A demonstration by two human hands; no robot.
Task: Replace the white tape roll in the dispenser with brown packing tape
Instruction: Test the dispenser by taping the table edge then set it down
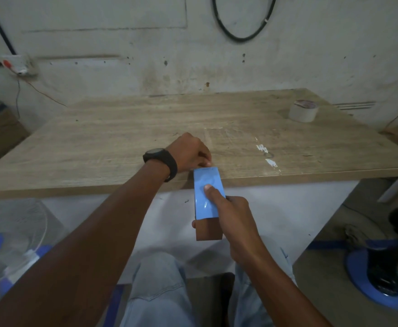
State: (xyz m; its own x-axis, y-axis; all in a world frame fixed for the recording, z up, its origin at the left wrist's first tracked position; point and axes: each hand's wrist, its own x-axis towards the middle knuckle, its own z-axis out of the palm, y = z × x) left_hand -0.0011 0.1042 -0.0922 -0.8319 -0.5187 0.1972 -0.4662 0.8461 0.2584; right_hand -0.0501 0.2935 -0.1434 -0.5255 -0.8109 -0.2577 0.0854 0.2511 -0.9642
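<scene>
Glossy blue plastic, flat and rectangular: your right hand [233,215] grips the dispenser [202,204] over the wood-grain desk's [122,138] near edge, with brown tape [208,231] showing beneath. Your left hand [189,151] pinches its far end. The white tape roll [303,112] stands far right, well apart.

the dispenser [206,197] is glossy sky blue, with the packing tape [209,231] under it a flat reddish brown. the other tape roll [303,112] is off-white. the table [122,138] shows pale tan wood grain — streaky, with white smears. the watch [161,161] is black, the jeans [160,291] washed light blue, the wall [287,62] stained grey-white, the cable [242,39] black, and the fan [6,232] white with a blue hub.
</scene>
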